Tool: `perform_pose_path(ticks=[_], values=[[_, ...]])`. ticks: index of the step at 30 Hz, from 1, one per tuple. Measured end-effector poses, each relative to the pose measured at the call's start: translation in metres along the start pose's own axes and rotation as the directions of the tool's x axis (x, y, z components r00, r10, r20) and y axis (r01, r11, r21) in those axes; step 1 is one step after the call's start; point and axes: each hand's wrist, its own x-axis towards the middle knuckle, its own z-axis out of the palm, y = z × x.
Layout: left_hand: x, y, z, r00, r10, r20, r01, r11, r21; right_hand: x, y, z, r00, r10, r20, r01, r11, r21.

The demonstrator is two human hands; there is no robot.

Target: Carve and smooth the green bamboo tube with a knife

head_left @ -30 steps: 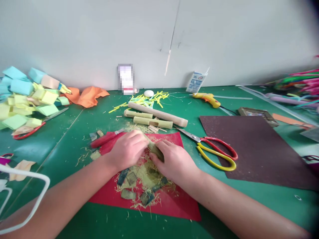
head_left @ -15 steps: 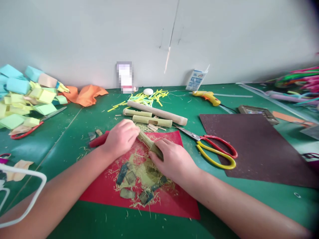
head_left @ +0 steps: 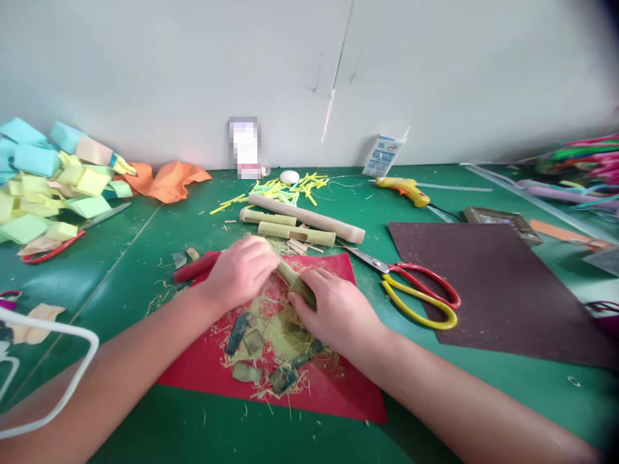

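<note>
My right hand (head_left: 338, 309) is wrapped round a short bamboo tube (head_left: 291, 278) that slants up and left over a red sheet (head_left: 333, 393). My left hand (head_left: 244, 270) is closed at the tube's far end, and what its fingers grip is hidden. Beneath the hands the sheet carries pale shavings, dust and several dark squarish pieces (head_left: 236, 335). Just left of my left hand a red roll-like piece (head_left: 196, 266) shows. Two cut bamboo tubes (head_left: 297, 234) and a longer pale stick (head_left: 307, 217) lie behind the hands.
Scissors (head_left: 411, 280) with red and yellow handles lie partly on a dark brown sheet (head_left: 503, 290). Behind are a yellow glue gun (head_left: 403, 191), yellow strips (head_left: 309, 187) and a white egg-shaped thing (head_left: 289, 176). Folded papers (head_left: 36, 161) pile up left; a white frame (head_left: 87, 348) juts in.
My left hand has slid a little right and nearer along the bamboo tube, towards my right hand. My right hand keeps its hold in the same place.
</note>
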Motion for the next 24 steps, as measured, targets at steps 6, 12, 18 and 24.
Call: perform_pose_path(ticks=[6,12,18,24], values=[[0.001,0.006,0.000,0.997,0.052,0.057,-0.049,0.996,-0.069,-0.001,-0.001,0.000,1.000,-0.009,0.005,0.009,1.000,0.000],[0.001,-0.007,0.000,0.998,-0.049,-0.026,0.049,0.998,0.028,-0.001,-0.001,-0.001,1.000,-0.012,0.006,0.012,1.000,-0.014],[-0.001,-0.005,-0.001,1.000,-0.006,0.007,0.006,1.000,-0.017,-0.002,0.000,0.000,1.000,-0.005,0.003,0.005,1.000,-0.011],[-0.001,-0.007,-0.002,1.000,-0.004,0.024,0.004,1.000,0.000,-0.002,0.001,0.001,1.000,-0.012,-0.002,0.012,1.000,-0.010]])
